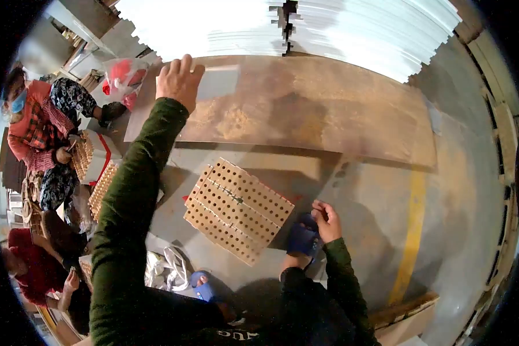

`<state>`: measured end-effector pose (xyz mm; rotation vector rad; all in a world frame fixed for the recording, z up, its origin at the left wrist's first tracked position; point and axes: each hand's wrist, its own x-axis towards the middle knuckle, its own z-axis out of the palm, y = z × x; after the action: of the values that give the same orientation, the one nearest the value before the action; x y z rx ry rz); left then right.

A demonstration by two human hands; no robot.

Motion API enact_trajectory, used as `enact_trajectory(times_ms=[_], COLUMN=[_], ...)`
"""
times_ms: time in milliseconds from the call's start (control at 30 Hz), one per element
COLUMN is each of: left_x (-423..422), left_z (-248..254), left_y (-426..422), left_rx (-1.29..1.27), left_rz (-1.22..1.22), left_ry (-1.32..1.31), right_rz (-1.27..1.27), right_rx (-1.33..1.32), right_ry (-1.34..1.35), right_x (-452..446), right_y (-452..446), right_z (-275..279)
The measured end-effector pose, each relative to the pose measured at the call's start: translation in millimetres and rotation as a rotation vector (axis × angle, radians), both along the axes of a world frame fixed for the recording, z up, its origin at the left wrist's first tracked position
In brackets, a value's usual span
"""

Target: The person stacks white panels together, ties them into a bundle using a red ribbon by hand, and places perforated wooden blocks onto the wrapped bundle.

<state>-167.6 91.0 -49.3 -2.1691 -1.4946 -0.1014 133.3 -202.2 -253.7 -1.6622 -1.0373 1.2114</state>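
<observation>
My left hand [180, 83] reaches forward over the left part of a long brown board [352, 124], fingers stretched out and slightly apart, holding nothing I can see. Just beyond its fingertips rises a tall stack of white sheets [207, 29]. My right hand [327, 222] hangs low above the floor by my blue slipper [303, 235], its fingers curled together; whatever they may hold is too small to make out. Between my arms is a tan panel [239, 210] with rows of round holes, seemingly on top of a box.
Two people sit at the left, one wearing a plaid top [37, 124] beside boxes filled with tan pieces [102, 187]. A clear bag with red contents [121, 81] lies near the board. White bags [168, 270] rest by my feet. A yellow line [410, 236] crosses the floor.
</observation>
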Motion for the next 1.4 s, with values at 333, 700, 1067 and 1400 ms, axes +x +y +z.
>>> enact_trajectory(times_ms=[333,700,1067,1400], left_x=[16.8,107.0,-139.8,59.9], left_z=[-60.1,0.7,-152.4,-107.8], left_y=[9.4,-105.9,29.5,-17.1], left_rx=[-0.306,-0.928,-0.237,-0.797], left_rz=[0.052,-0.140,0.580,0.349], left_ry=[0.886,-0.302,-0.858,-0.486], right_rz=[-0.026,-0.040,-0.432,-0.507], right_rx=[0.054,0.211,0.410,0.414], right_ry=[0.201,1.042,0.921,0.785], right_x=[4.0,-76.9,35.5,66.3], right_y=[11.3,101.1,76.1,52.1], right_z=[-8.1,117.1,94.0,129.5])
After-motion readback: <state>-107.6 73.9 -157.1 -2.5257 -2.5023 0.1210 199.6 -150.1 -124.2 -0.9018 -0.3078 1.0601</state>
